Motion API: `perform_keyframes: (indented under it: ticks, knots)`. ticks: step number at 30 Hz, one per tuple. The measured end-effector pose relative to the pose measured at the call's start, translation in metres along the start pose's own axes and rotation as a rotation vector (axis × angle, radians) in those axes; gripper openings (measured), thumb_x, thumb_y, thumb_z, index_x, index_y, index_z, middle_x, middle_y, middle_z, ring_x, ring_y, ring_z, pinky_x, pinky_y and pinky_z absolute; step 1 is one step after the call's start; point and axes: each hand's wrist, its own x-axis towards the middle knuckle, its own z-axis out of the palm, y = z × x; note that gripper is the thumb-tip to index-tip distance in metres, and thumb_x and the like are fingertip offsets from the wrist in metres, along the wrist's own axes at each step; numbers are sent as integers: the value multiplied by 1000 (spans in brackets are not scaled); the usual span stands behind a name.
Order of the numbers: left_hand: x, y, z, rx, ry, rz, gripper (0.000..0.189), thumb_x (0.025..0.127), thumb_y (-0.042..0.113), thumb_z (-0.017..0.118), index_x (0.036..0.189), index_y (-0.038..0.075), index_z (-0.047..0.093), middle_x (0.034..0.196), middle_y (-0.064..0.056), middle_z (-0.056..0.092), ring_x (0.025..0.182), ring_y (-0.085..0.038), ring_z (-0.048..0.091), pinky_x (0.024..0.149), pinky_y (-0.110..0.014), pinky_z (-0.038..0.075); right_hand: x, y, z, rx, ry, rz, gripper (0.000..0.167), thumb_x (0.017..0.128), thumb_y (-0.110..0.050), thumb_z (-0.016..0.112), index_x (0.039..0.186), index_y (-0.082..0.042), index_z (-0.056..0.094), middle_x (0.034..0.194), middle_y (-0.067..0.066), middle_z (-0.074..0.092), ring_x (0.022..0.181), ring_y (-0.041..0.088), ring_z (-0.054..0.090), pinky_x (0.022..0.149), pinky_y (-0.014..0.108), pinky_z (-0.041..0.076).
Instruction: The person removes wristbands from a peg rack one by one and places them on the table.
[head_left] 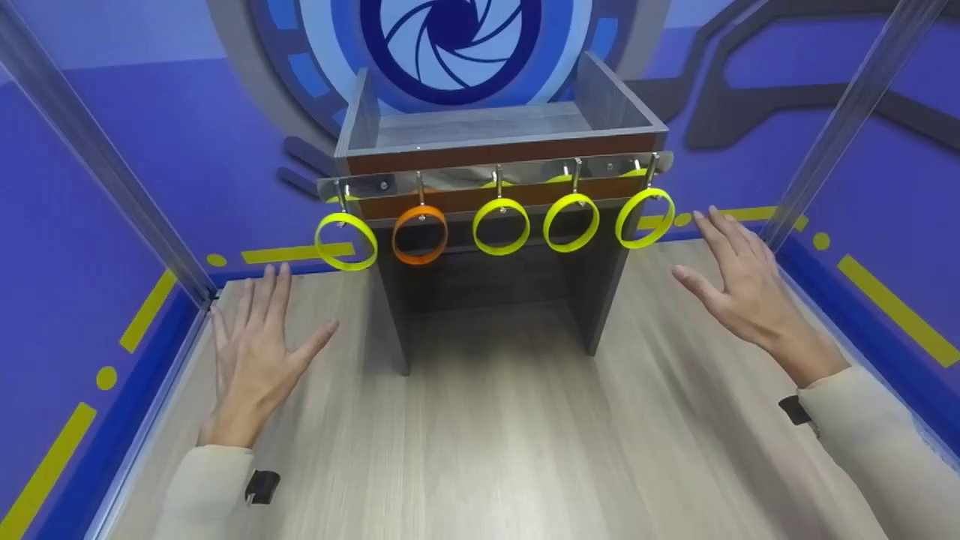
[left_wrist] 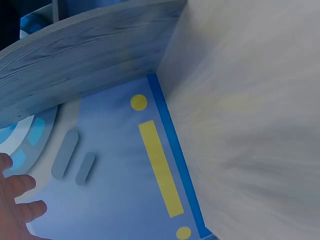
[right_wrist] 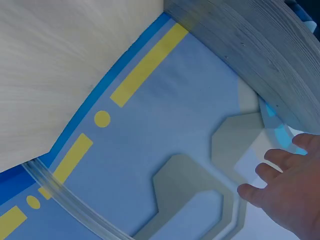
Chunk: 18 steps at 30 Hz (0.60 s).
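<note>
Blue walls (head_left: 187, 150) border a wood-grain tabletop (head_left: 495, 457), left grip (head_left: 259, 356) and right grip (head_left: 746, 292) spread

Five rings (head_left: 501, 251) hang (side by side) before the shelf (head_left: 480, 130).

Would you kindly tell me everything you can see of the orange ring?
The orange ring is a thin, round band, seemingly plastic, with an open centre. It hangs upright, second from left of five in the head view, apparently on a metal peg. The left hand and right hand are clear of it.
</note>
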Motion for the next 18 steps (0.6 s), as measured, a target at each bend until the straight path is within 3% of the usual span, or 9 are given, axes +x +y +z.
perform_keyframes:
  ticks: [10, 18]
  knots:
    - [6, 17, 10, -144, 32, -32, 97, 97, 56, 69, 169, 9, 24, 173, -14, 25, 160, -41, 18, 128, -69, 2, 9, -16, -10, 191, 47, 23, 70, 107, -28, 63, 168, -16, 31, 173, 16, 26, 158, 44, 20, 127, 70, 7]
    - [10, 25, 19, -255, 40, -33, 92, 97, 50, 72, 167, 8, 30, 172, -11, 28, 159, -37, 22, 130, -60, 16, 10, -25, -13, 237, 83, 60, 67, 107, -26, 64, 167, -18, 35, 171, 12, 32, 157, 41, 25, 127, 68, 13]
